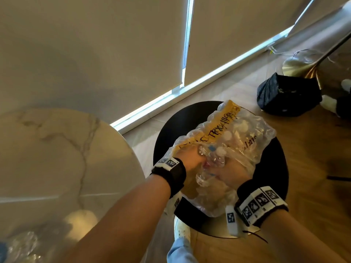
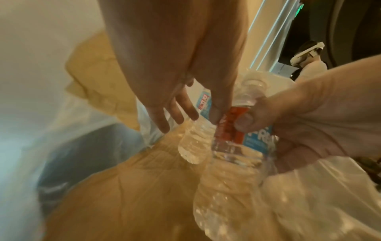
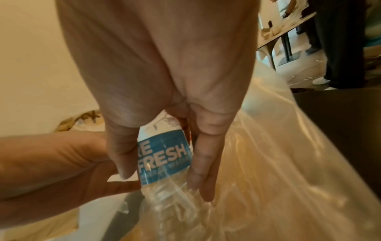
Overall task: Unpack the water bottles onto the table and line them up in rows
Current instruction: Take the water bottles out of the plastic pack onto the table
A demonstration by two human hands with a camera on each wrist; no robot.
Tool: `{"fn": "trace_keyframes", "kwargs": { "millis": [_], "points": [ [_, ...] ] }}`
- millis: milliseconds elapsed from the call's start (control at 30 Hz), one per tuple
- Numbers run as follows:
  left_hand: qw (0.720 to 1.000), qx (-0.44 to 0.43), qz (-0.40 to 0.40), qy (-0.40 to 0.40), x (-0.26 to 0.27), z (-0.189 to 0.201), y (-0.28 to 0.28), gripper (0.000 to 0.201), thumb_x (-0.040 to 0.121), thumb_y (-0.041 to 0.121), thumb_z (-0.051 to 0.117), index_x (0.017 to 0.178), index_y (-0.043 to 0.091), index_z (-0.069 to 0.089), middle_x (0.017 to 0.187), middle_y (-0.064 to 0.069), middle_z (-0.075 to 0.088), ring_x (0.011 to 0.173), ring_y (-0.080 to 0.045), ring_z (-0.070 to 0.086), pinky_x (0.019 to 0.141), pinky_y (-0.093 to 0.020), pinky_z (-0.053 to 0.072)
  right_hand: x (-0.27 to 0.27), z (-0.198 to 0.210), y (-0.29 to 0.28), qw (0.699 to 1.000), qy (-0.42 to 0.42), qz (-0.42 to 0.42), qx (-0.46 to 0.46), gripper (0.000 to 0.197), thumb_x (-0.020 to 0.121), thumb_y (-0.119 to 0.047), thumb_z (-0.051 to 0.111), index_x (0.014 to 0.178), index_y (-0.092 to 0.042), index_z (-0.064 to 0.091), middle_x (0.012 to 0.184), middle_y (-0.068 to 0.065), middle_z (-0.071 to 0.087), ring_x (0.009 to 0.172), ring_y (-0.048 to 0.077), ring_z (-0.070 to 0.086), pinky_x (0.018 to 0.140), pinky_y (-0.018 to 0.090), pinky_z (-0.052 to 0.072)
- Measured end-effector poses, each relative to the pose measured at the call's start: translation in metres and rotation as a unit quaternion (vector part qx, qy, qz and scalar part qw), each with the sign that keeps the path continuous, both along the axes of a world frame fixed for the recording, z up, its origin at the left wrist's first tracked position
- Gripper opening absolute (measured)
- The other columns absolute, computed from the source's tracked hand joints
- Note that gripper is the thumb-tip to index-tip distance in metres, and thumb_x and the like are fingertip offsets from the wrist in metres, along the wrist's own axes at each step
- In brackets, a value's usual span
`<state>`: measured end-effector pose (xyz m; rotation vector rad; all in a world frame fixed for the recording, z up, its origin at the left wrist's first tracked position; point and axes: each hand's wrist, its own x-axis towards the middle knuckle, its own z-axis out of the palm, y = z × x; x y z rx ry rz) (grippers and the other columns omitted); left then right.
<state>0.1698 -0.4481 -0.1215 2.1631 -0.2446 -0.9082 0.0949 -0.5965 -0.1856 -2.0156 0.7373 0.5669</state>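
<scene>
A shrink-wrapped pack of water bottles (image 1: 239, 141) with a tan taped strip lies on a round black stool (image 1: 188, 118). Both hands are at its torn near end. My right hand (image 1: 233, 173) grips a clear bottle (image 3: 164, 154) round its blue and red label, thumb on one side and fingers on the other. My left hand (image 2: 195, 117) reaches down beside it, fingers and thumb round a second bottle (image 2: 191, 143), with the thumb touching the first bottle's red label (image 2: 228, 124). The marble table (image 1: 47, 158) stands to the left.
Crumpled clear plastic (image 1: 22, 245) lies on the table's near left corner. On the wooden floor to the right sit a black bag (image 1: 284, 95) and a brass lamp base (image 1: 296, 67). Window blinds hang behind. A person (image 3: 340, 48) stands by another table far off.
</scene>
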Motion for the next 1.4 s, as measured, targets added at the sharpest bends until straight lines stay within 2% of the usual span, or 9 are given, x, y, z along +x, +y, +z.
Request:
{"fn": "trace_keyframes", "kwargs": {
  "millis": [133, 267, 467, 600, 767, 1033, 1167, 1267, 1400],
  "points": [
    [0.999, -0.013, 0.049, 0.008, 0.005, -0.044, -0.014, 0.034, 0.076, 0.063, 0.073, 0.097, 0.035, 0.071, 0.073, 0.012, 0.068, 0.067, -0.004, 0.067, 0.055, -0.019, 0.059, -0.014, 0.002, -0.003, 0.997, -0.015, -0.039, -0.058, 0.035, 0.068, -0.042, 0.081, 0.097, -0.026, 0.073, 0.09, -0.005, 0.074, 0.088, 0.021, 0.069, 0.083, 0.039, 0.056],
    [1.0, -0.004, 0.021, 0.006, -0.008, -0.071, -0.044, 0.042, 0.088, 0.065, 0.057, 0.118, 0.036, 0.066, 0.101, 0.01, 0.066, 0.094, -0.021, 0.064, 0.064, -0.023, 0.046, -0.035, 0.011, -0.001, 0.995, -0.065, -0.04, -0.068, 0.023, 0.078, -0.032, 0.077, 0.098, -0.024, 0.072, 0.094, -0.003, 0.07, 0.091, 0.02, 0.066, 0.08, 0.031, 0.049],
    [0.997, 0.032, -0.074, 0.01, -0.02, -0.101, -0.054, 0.039, 0.102, 0.044, 0.048, 0.135, 0.03, 0.061, 0.134, 0.001, 0.063, 0.12, -0.024, 0.061, 0.087, -0.025, 0.045, -0.042, 0.013, -0.008, 0.996, -0.081, -0.014, -0.041, 0.023, 0.075, -0.028, 0.08, 0.097, -0.026, 0.073, 0.092, -0.007, 0.073, 0.089, 0.013, 0.068, 0.077, 0.025, 0.048],
    [0.998, 0.028, -0.005, -0.059, -0.031, -0.084, -0.02, 0.03, 0.081, 0.046, 0.072, 0.11, 0.043, 0.068, 0.099, 0.012, 0.072, 0.092, -0.015, 0.072, 0.069, -0.03, 0.058, -0.038, 0.023, -0.021, 0.999, -0.026, 0.04, -0.022, 0.049, 0.059, -0.049, 0.084, 0.104, -0.035, 0.07, 0.094, -0.012, 0.075, 0.09, 0.009, 0.071, 0.083, 0.034, 0.058],
    [0.988, -0.152, -0.017, 0.014, -0.063, -0.064, 0.036, 0.078, 0.069, 0.014, 0.089, 0.139, 0.02, 0.053, 0.135, 0.0, 0.063, 0.126, -0.018, 0.06, 0.109, -0.045, 0.048, -0.035, 0.081, -0.002, 0.971, -0.004, 0.236, 0.043, 0.059, 0.071, -0.026, 0.087, 0.123, -0.031, 0.062, 0.112, -0.012, 0.071, 0.104, 0.005, 0.067, 0.088, 0.021, 0.053],
    [0.964, -0.202, 0.158, -0.064, -0.129, 0.026, 0.157, 0.061, 0.076, 0.014, 0.088, 0.127, 0.02, 0.056, 0.117, 0.007, 0.066, 0.102, 0.003, 0.063, 0.093, -0.007, 0.045, -0.07, 0.147, 0.091, 0.943, -0.143, 0.299, -0.024, 0.052, 0.071, -0.041, 0.084, 0.116, -0.024, 0.065, 0.11, 0.0, 0.072, 0.105, 0.016, 0.067, 0.094, 0.034, 0.05],
    [0.935, -0.184, 0.286, -0.097, -0.186, 0.039, 0.239, 0.063, 0.07, 0.027, 0.091, 0.124, 0.022, 0.059, 0.114, 0.002, 0.07, 0.105, -0.014, 0.067, 0.094, -0.03, 0.053, -0.092, 0.164, 0.173, 0.913, -0.168, 0.373, -0.002, 0.047, 0.072, -0.054, 0.077, 0.111, -0.031, 0.064, 0.098, -0.016, 0.071, 0.093, -0.002, 0.066, 0.086, 0.015, 0.05],
    [0.912, -0.131, 0.378, -0.091, -0.239, 0.029, 0.303, 0.062, 0.067, 0.017, 0.094, 0.119, 0.022, 0.062, 0.106, 0.006, 0.073, 0.096, 0.003, 0.067, 0.083, -0.01, 0.049, -0.114, 0.157, 0.243, 0.901, -0.179, 0.392, 0.053, 0.04, 0.073, -0.044, 0.08, 0.106, -0.034, 0.06, 0.091, -0.019, 0.07, 0.092, -0.008, 0.063, 0.078, 0.001, 0.045],
    [0.891, -0.049, 0.445, -0.075, -0.304, 0.016, 0.372, 0.057, 0.072, 0.015, 0.09, 0.116, 0.03, 0.057, 0.097, 0.024, 0.065, 0.084, 0.031, 0.054, 0.071, 0.007, 0.04, -0.151, 0.117, 0.326, 0.898, -0.15, 0.397, 0.115, 0.045, 0.071, -0.046, 0.082, 0.108, -0.038, 0.057, 0.098, -0.017, 0.072, 0.092, 0.001, 0.068, 0.082, 0.029, 0.056]
  ]
}}
